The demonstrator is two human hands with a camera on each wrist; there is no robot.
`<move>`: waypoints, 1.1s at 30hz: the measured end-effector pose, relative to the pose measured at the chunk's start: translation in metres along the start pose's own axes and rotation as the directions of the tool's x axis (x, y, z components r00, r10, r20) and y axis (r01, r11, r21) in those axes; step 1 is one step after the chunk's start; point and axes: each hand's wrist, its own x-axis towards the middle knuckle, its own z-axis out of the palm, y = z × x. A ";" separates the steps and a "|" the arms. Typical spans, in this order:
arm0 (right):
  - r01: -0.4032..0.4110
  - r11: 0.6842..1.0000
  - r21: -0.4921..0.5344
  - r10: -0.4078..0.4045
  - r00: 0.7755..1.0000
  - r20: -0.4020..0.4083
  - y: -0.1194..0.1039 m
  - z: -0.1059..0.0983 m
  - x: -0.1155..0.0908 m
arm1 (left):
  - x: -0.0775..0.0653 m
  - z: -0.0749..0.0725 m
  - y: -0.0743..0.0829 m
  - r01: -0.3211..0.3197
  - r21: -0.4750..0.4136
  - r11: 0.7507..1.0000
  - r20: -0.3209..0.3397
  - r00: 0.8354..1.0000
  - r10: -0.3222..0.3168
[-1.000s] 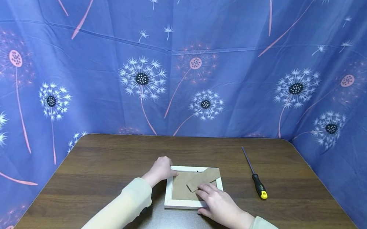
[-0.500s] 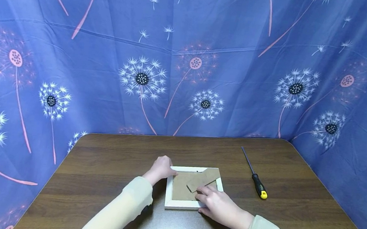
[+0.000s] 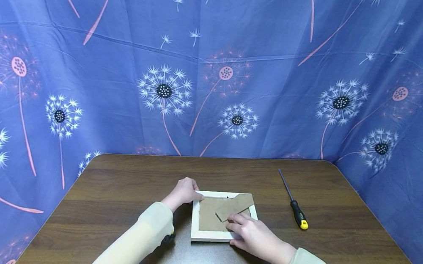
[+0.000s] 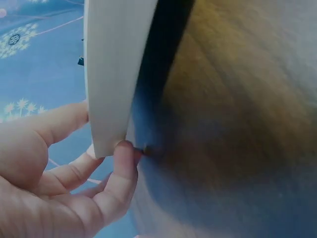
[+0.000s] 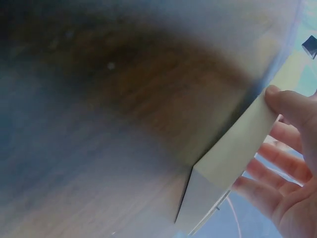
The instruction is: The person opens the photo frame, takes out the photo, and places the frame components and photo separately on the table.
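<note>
A white picture frame [image 3: 209, 236] lies back side up on the table, its brown backing board [image 3: 208, 216] showing. A brown stand flap [image 3: 238, 205] slants across the board toward the far right corner. My left hand [image 3: 182, 193] grips the far left corner, thumb on top; in the left wrist view fingertips curl under the frame's white edge [image 4: 115, 74]. My right hand [image 3: 256, 237] holds the near right part, thumb against the front side and fingers over the backing. The right wrist view shows that thumb on the white side [image 5: 237, 148]. The palm covers the near right corner.
To the right of the frame lies a screwdriver [image 3: 298, 214] with a black and yellow handle, its shaft pointing away. The brown wooden table [image 3: 134, 180] ends at a blue dandelion-print curtain [image 3: 280, 92] behind and on both sides.
My left hand has shifted very slightly to the left at the corner. The right fingers have made small movements on the backing. The picture frame has hardly moved.
</note>
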 end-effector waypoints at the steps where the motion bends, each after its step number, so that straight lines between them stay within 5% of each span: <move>1: -0.004 1.000 0.008 0.004 1.000 -0.002 0.000 -0.001 0.000 | 0.000 0.000 -0.001 0.007 -0.025 1.000 0.007 1.000 -0.006; 8: -0.024 0.999 0.045 0.025 1.000 -0.010 0.003 -0.004 -0.003 | 0.003 0.002 -0.005 0.105 -0.288 0.952 0.099 0.992 -0.080; 17: -0.026 1.000 0.003 0.026 0.999 -0.020 0.000 -0.002 -0.007 | 0.003 0.010 -0.009 0.281 -0.575 0.768 0.269 0.952 -0.147; 19: -0.034 0.999 -0.019 0.034 0.999 -0.013 -0.002 -0.002 -0.008 | 0.002 0.011 -0.010 0.293 -0.602 0.743 0.287 0.947 -0.142; 33: -0.016 0.977 -0.214 -0.002 0.997 -0.082 -0.012 0.006 -0.004 | -0.004 0.005 -0.008 0.310 -0.672 0.672 0.366 0.928 -0.063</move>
